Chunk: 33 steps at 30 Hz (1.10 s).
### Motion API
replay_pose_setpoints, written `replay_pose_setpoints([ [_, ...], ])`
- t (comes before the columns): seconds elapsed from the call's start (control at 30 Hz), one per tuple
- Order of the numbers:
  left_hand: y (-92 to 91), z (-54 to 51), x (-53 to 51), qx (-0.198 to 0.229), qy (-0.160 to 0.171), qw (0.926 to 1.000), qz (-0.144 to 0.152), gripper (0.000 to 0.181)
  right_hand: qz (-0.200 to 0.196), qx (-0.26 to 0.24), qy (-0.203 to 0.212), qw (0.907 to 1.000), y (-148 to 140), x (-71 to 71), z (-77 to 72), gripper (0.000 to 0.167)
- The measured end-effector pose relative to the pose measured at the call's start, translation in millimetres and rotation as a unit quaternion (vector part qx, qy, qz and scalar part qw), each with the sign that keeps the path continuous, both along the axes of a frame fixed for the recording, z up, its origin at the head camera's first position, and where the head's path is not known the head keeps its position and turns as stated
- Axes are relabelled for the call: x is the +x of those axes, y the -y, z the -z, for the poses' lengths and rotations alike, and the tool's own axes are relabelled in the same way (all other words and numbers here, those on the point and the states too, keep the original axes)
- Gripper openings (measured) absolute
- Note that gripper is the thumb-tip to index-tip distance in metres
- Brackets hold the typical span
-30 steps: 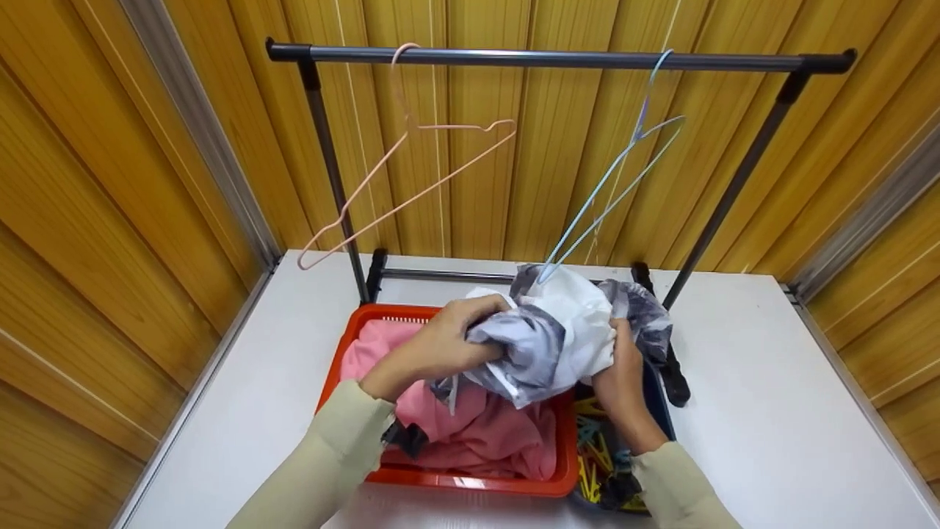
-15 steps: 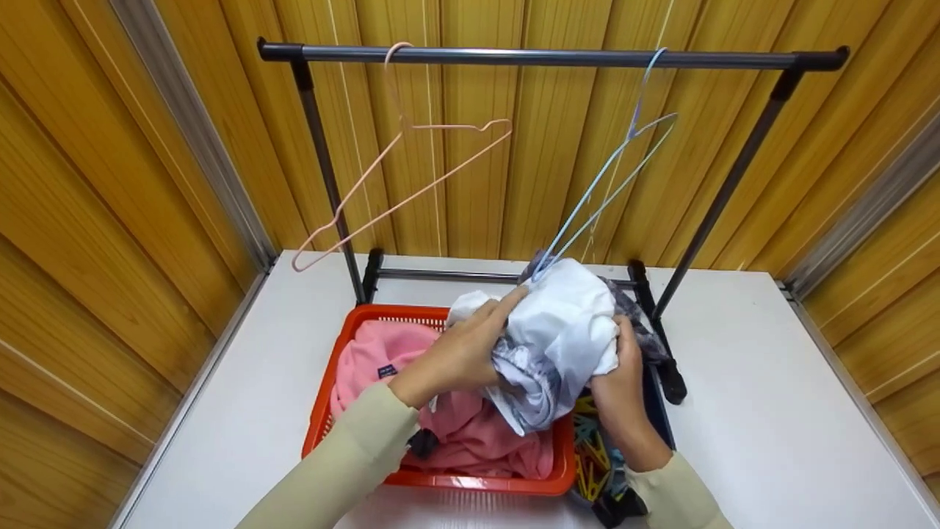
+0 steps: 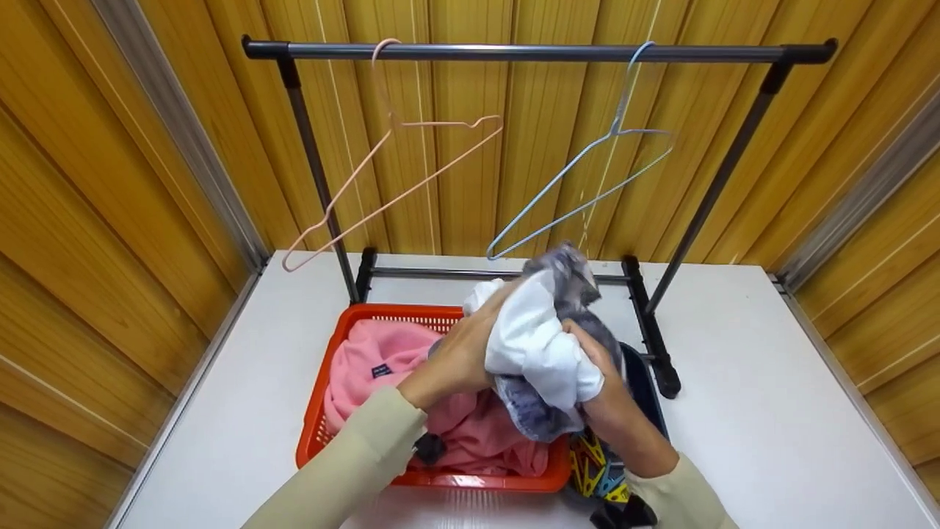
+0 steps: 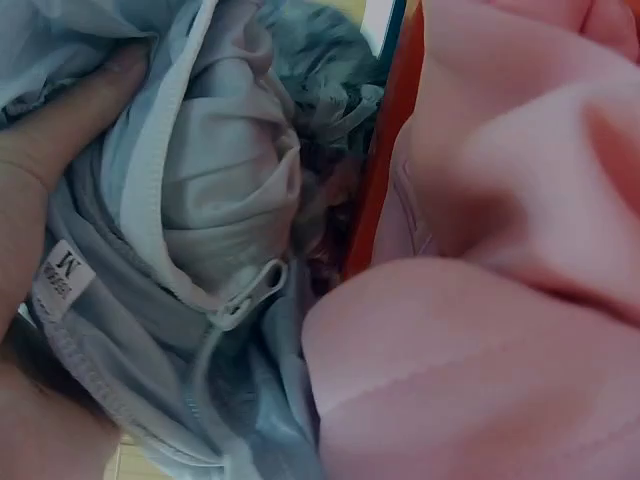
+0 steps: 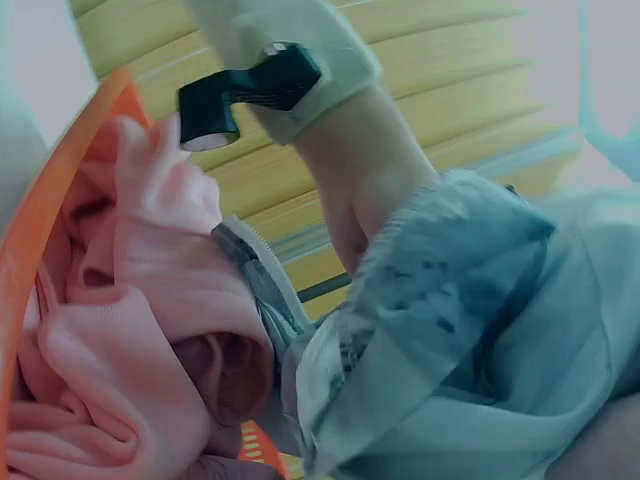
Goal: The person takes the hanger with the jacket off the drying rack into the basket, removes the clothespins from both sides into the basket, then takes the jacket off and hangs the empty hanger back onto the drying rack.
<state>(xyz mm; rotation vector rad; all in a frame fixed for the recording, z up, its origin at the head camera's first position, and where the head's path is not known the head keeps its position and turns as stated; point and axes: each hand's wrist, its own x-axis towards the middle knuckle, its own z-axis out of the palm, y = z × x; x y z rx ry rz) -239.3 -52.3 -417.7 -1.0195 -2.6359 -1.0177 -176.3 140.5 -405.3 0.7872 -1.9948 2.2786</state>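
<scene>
A thin white-and-grey patterned zip jacket is bunched between both hands, above the gap between a red basket and a dark tub. On its left side my left hand grips the cloth, fingers partly hidden behind it. My right hand holds the right side, its thumb along the white lining. The left wrist view shows a white zipper, a size label and my left thumb pressed into the fabric. In the right wrist view the jacket covers most of the right hand.
Pink clothing fills the red basket. Yellow and blue clothespins lie in the dark tub. From the black rack's bar hang a pink hanger and a blue hanger, close behind the jacket.
The hands have turned and regathered the jacket, with its grey part now raised at the back. The blue hanger, earlier against the cloth, has swung round and its lower corner is apart from it.
</scene>
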Motion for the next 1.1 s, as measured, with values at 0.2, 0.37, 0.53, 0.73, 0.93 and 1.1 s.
replay_pose_setpoints([
  [0.2,-2.3,-3.2,6.7,-0.009,-0.061,0.9981,0.003,0.043,-0.019,-0.021,-0.047,0.9985,-1,-1.9,-2.8,0.018],
  [0.37,9.5,-9.5,14.3,0.021,-0.082,0.9964,-0.005,0.041,-0.005,-0.022,-0.089,0.9958,-4,-1.6,-0.8,0.031],
  [0.53,35.8,-18.9,18.1,0.080,-0.092,0.9924,-0.016,0.030,-0.004,-0.012,-0.125,0.9921,-16,-3.3,4.2,0.042],
  [0.73,73.7,-29.9,22.5,0.126,-0.021,0.9896,-0.068,0.018,0.066,0.167,-0.122,0.9762,-32,-4.2,22.9,0.061],
  [0.93,99.1,-33.0,23.8,0.134,0.103,0.9818,-0.086,0.022,0.075,0.328,-0.062,0.9397,-37,-5.3,43.7,0.086],
  [1.1,103.9,-26.6,20.7,0.034,0.121,0.9877,-0.093,0.018,0.013,0.431,-0.044,0.9012,-28,-6.8,60.1,0.107],
])
